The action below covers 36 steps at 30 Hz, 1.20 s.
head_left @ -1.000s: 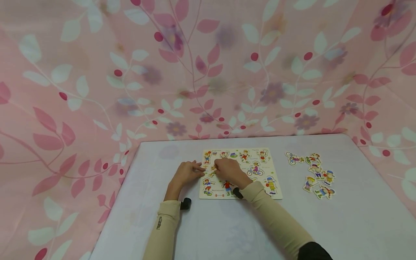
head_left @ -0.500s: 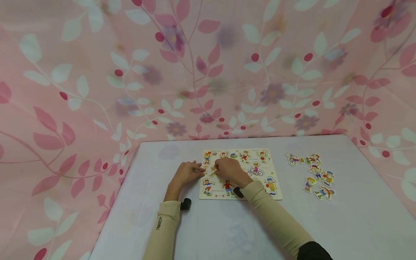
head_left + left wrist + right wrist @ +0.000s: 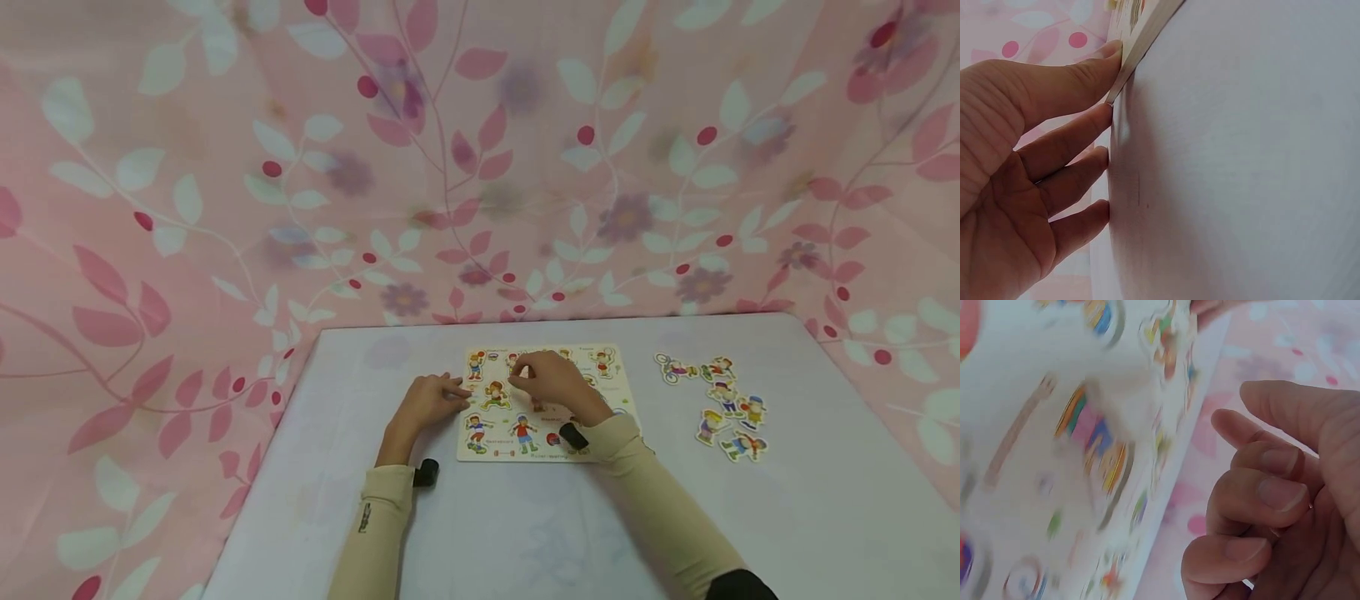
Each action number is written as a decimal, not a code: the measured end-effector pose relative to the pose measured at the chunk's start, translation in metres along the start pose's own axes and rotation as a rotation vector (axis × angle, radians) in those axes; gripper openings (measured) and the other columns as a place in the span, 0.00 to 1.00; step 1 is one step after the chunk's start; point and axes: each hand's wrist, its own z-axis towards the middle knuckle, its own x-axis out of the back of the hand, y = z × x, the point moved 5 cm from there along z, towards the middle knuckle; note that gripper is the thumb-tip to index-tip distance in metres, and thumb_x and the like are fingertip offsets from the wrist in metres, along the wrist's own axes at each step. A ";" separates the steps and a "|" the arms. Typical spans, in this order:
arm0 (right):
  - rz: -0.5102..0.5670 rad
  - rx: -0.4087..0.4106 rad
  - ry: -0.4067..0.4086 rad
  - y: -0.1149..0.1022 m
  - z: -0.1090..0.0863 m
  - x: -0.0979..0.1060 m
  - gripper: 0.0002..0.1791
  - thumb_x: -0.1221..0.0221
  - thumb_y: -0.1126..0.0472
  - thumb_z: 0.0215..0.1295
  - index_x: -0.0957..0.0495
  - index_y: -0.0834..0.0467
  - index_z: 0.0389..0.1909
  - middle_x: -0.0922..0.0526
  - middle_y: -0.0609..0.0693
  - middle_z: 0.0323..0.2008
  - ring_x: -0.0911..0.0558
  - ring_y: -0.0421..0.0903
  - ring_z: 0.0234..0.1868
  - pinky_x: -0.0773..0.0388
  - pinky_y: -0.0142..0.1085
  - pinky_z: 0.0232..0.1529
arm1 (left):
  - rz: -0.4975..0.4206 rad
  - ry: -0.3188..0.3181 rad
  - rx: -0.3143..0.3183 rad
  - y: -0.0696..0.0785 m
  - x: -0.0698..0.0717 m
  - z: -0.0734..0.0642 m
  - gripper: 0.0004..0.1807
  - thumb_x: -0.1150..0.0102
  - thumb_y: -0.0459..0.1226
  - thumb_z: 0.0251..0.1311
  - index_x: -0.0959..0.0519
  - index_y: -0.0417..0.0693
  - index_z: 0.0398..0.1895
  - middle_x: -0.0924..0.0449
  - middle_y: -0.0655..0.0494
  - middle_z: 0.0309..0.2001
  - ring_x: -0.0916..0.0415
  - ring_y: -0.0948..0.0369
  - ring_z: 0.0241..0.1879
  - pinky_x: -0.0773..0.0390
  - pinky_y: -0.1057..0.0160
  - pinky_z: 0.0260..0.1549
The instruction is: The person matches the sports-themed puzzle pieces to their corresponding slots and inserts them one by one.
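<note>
A pale puzzle board [image 3: 517,450] printed with children at sports lies on the white-covered table. At its left edge, the left hand [image 3: 429,403] rests with fingers nearly straight. In the left wrist view the thumb [image 3: 1079,84] touches the board's top, and the index fingertip meets its side edge. Raised over the board's middle is the right hand [image 3: 556,383], holding nothing, its fingers [image 3: 1257,487] loosely curled and thumb apart from them. A running-figure piece [image 3: 496,395] lies in the board just left of this hand. The hand and forearm hide part of the board's right side.
Several loose cut-out pieces lie in a cluster right of the board, among them a cyclist piece [image 3: 675,369] and a yellow-haired figure piece [image 3: 709,426]. The white tablecloth [image 3: 360,358] ends at a pink floral curtain [image 3: 480,208] behind.
The right hand has let go of the running-figure piece and moved up and to the right, uncovering it. The left hand stays at the board's left edge.
</note>
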 end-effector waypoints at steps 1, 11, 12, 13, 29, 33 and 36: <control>-0.002 -0.001 0.014 0.004 -0.003 0.003 0.08 0.40 0.50 0.69 0.16 0.48 0.39 0.24 0.43 0.19 0.29 0.42 0.15 0.37 0.34 0.16 | 0.004 -0.003 0.004 0.000 -0.001 0.000 0.09 0.26 0.39 0.53 0.10 0.50 0.38 0.19 0.49 0.54 0.31 0.48 0.65 0.39 0.47 0.67; 0.021 -0.024 0.106 0.032 -0.031 0.022 0.09 0.39 0.52 0.68 0.17 0.51 0.41 0.28 0.45 0.18 0.34 0.41 0.15 0.42 0.34 0.15 | 0.027 -0.010 0.001 0.002 0.001 -0.001 0.09 0.27 0.39 0.54 0.10 0.51 0.39 0.19 0.50 0.55 0.31 0.49 0.65 0.40 0.45 0.67; 0.017 -0.022 0.113 0.033 -0.032 0.023 0.08 0.39 0.52 0.68 0.17 0.51 0.40 0.28 0.45 0.18 0.34 0.41 0.15 0.41 0.34 0.16 | 0.027 -0.009 0.002 0.002 0.001 -0.001 0.09 0.27 0.40 0.54 0.10 0.51 0.39 0.19 0.51 0.55 0.31 0.49 0.65 0.40 0.45 0.67; 0.016 -0.016 0.122 0.034 -0.035 0.024 0.08 0.39 0.52 0.68 0.17 0.52 0.40 0.28 0.44 0.17 0.35 0.41 0.14 0.41 0.34 0.16 | 0.029 -0.008 0.002 0.001 0.001 -0.001 0.09 0.27 0.40 0.54 0.10 0.51 0.39 0.19 0.51 0.55 0.31 0.49 0.65 0.40 0.46 0.67; 0.008 -0.110 0.164 0.060 -0.065 0.039 0.09 0.38 0.54 0.68 0.17 0.53 0.42 0.28 0.45 0.17 0.34 0.42 0.15 0.40 0.35 0.16 | 0.026 -0.022 0.018 -0.002 -0.002 0.001 0.10 0.27 0.41 0.54 0.10 0.52 0.40 0.19 0.54 0.55 0.31 0.49 0.65 0.39 0.46 0.66; 0.024 -0.132 0.165 0.067 -0.074 0.044 0.10 0.39 0.54 0.68 0.18 0.54 0.45 0.28 0.45 0.17 0.33 0.43 0.15 0.40 0.35 0.15 | 0.015 -0.025 0.026 -0.003 -0.002 0.002 0.10 0.26 0.41 0.53 0.10 0.53 0.40 0.19 0.55 0.55 0.31 0.50 0.65 0.39 0.47 0.67; 0.018 -0.156 0.160 0.075 -0.080 0.045 0.11 0.39 0.53 0.68 0.18 0.53 0.46 0.27 0.45 0.18 0.32 0.44 0.15 0.38 0.36 0.15 | 0.005 -0.026 0.037 -0.004 -0.002 0.002 0.10 0.26 0.41 0.53 0.10 0.53 0.40 0.19 0.55 0.55 0.32 0.50 0.66 0.41 0.47 0.67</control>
